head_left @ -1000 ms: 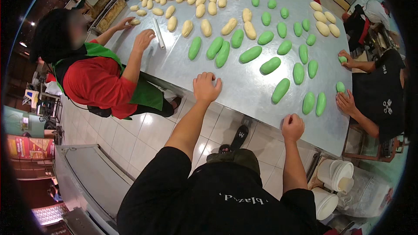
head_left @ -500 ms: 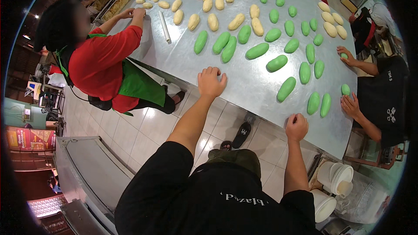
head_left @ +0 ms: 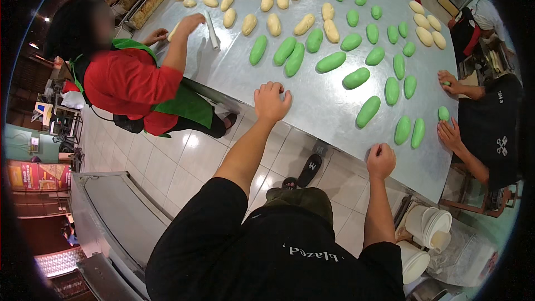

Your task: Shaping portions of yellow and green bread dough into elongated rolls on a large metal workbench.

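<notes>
My left hand [head_left: 272, 102] rests on the near edge of the metal table [head_left: 312, 117], its fingers loosely bent and the thumb apart, holding nothing. Farther right, my right hand [head_left: 381, 160] lies at the same edge, curled into a fist with nothing visible in it. Beyond my left hand are green oval dough pieces, the closest being a long one [head_left: 294, 59]. Another green dough piece [head_left: 368, 112] lies up and left of my right hand, apart from it. Two more, among them a slim one [head_left: 418, 133], lie to its right.
At left, a person in red [head_left: 131, 81] holds a cream dough strip [head_left: 174, 31], one hand by a pale rolling pin [head_left: 211, 30]. At right, a person in black [head_left: 490, 128] handles small green dough. Cream dough [head_left: 267, 3] covers the far side. White buckets [head_left: 434, 228] stand lower right.
The person in red has moved one hand right to the rolling pin, and a cream dough strip now shows by the other. The right-hand person's far hand has shifted slightly. My hands stay put.
</notes>
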Demonstrator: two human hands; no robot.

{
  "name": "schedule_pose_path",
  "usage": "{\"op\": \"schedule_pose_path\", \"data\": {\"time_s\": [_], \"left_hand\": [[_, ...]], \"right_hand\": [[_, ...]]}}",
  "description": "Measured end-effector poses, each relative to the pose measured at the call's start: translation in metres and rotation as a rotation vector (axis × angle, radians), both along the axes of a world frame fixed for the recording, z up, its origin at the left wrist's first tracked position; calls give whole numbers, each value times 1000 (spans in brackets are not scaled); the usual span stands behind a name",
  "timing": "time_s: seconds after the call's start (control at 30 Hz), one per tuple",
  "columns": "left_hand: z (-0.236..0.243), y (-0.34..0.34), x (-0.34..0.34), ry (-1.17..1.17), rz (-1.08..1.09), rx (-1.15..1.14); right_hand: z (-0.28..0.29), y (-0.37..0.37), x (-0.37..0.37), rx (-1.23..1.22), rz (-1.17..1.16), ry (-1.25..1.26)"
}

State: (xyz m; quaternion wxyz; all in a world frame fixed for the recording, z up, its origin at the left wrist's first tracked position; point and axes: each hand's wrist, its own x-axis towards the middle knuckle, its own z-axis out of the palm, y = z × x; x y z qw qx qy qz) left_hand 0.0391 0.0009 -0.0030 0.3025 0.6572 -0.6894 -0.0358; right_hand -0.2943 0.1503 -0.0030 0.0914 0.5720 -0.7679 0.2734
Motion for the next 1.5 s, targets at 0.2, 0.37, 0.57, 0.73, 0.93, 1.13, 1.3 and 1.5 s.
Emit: {"op": "schedule_pose_path", "data": {"time_s": [0.2, 0.37, 0.57, 0.73, 0.93, 1.13, 1.3, 1.5], "left_hand": [[-1, 0, 0, 23, -2, -46], [-3, -1, 1, 9, -15, -63], [-5, 0, 1, 1, -3, -67], [-2, 0, 0, 8, -13, -50], [-3, 1, 1, 21, -9, -52], [-1, 1, -1, 9, -3, -22], [-2, 1, 0, 1, -1, -24], [1, 1, -1, -11, 4, -25]], "right_hand": [[-4, 0, -2, 10, -14, -4], [-4, 1, -1, 7, -12, 4], [-3, -1, 0, 2, -2, 25], [-2, 0, -2, 5, -15, 17], [-5, 0, -2, -4, -9, 24], [-7, 1, -4, -35, 17, 35], [-8, 0, -5, -30, 25, 34], [-6, 0, -4, -28, 18, 46]]}}
